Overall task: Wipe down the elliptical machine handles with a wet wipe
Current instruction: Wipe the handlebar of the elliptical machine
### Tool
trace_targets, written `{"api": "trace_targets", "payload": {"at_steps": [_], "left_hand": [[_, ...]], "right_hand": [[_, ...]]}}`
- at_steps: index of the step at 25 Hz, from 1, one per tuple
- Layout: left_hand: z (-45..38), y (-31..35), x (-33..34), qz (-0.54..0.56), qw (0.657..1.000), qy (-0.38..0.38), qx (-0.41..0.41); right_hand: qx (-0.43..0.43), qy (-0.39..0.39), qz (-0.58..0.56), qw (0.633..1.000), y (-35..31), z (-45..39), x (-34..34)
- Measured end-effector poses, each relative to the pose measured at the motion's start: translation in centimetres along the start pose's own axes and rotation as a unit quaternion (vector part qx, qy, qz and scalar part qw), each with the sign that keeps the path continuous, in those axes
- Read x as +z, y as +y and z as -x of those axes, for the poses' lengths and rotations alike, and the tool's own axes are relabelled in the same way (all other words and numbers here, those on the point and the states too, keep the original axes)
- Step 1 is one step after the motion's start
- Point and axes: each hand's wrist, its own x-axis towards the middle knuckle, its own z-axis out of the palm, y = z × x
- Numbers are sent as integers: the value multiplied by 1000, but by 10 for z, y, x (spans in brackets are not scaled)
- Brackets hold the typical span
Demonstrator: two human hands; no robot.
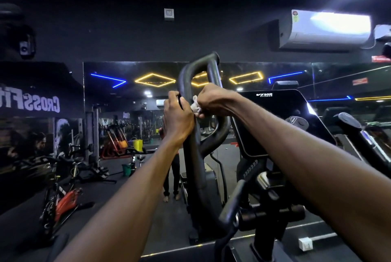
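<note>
The elliptical's left handle (191,164) is a black looped tube rising in the middle of the head view. My left hand (177,118) grips its outer bar. My right hand (213,99) is closed on a crumpled white wet wipe (195,106) and presses it against the inner bar of the loop, just right of my left hand. The wipe shows only as a small bunch between the two hands. The right handle (357,132) stands at the far right, untouched.
The black console (281,122) of the machine sits right of the handle. A wall mirror (127,96) ahead reflects the gym, exercise bikes (61,196) and a standing person's legs. An air conditioner (323,29) hangs at the upper right.
</note>
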Motion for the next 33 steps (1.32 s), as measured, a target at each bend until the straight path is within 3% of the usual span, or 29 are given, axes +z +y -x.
{"api": "trace_targets", "payload": {"at_steps": [2, 6, 10, 13, 15, 18, 23, 26, 33], "left_hand": [[0, 2, 0, -3, 1000, 0, -3], [-4, 5, 2, -14, 1000, 5, 4], [-18, 3, 3, -33, 999, 9, 14], [-33, 5, 4, -42, 999, 20, 18], [-43, 6, 5, -56, 998, 24, 24], [-52, 5, 7, -70, 996, 25, 41], [-65, 9, 16, -81, 994, 56, 47], [-73, 13, 21, -72, 996, 34, 34], [-69, 13, 24, -60, 997, 33, 47]], "right_hand": [[31, -45, 37, 998, 0, -2, -2], [6, 25, -11, 1000, -1, -13, 3], [9, -7, 55, 998, 6, -25, 2], [-24, 107, -16, 994, -1, -40, 0], [-40, 175, 0, 984, -1, -47, 1], [-32, 156, 23, 987, -1, -59, -1], [-65, 274, -52, 958, -9, -80, 7], [-89, 295, -106, 946, -3, -82, 8], [-96, 418, -60, 902, -28, -91, -16]]}}
